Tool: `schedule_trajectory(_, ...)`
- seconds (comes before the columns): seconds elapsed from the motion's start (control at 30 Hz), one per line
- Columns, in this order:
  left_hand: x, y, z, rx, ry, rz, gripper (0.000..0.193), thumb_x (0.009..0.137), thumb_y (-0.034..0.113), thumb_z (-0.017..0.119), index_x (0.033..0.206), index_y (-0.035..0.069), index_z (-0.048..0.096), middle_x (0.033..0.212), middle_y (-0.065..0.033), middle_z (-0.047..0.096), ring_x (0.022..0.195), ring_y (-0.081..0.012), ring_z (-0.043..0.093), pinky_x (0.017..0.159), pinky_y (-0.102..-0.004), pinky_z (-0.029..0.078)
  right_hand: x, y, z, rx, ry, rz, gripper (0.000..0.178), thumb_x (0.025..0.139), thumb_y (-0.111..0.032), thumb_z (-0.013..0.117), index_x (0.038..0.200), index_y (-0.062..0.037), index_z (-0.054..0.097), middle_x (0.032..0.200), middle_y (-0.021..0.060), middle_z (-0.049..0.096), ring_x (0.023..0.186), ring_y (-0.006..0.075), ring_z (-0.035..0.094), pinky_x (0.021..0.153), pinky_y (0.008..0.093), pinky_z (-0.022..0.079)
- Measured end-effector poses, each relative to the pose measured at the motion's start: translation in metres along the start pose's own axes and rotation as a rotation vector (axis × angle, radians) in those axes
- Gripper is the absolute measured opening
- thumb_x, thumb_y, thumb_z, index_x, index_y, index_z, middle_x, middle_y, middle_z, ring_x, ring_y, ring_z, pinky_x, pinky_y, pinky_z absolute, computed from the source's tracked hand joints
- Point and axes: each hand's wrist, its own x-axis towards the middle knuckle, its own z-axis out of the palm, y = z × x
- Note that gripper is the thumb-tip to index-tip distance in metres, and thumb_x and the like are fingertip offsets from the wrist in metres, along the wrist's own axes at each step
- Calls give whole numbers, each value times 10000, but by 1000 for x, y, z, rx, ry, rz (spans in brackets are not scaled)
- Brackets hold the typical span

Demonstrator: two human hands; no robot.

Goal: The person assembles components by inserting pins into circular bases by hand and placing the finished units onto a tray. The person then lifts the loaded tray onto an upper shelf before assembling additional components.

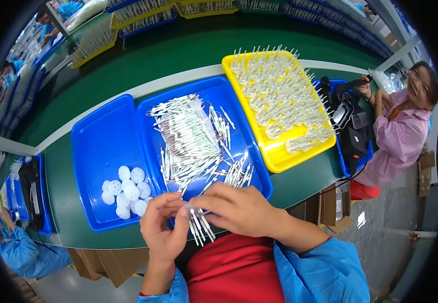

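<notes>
In front of my chest, my left hand (165, 227) is closed on a pale round disc with several thin white sticks (201, 226) pointing down from it. My right hand (241, 209) pinches at the same piece from the right, its fingertips meeting the left hand's over the disc, which they mostly hide. Beyond my left hand, a blue tray (100, 131) has a small pile of white perforated discs (128, 189) at its near end. A second blue tray (247, 151) holds many loose white sticks (178, 161) and a clear bag of them (186, 129).
A yellow tray (279, 162) at the right carries rows of discs with upright sticks (284, 96). Beside it, a blue tray holds black gear (352, 131); a person in pink (405, 126) stands there. More filled trays (143, 22) line the far side. Cardboard boxes (336, 207) stand below.
</notes>
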Motion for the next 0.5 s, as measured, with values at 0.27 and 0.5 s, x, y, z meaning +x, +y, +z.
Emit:
schedule_trajectory(0.27,16,9,-35,443,-89,217,549,867,84,921,1371,-8,724,1347,-206,734,1184,-380,730,1020,-450,583,-35,33,-34,-98,366,307,481,921,-168,924,1357,-67,749,1055,114,810,810,245,802,724,351,643)
schedule_trajectory(0.5,28,-7,-79,1015,103,75,528,901,169,914,1389,60,744,1399,-183,671,1303,-417,603,1140,-507,451,-70,58,-78,-93,528,656,582,974,33,832,1528,-28,662,790,-44,570,634,12,478,549,233,351)
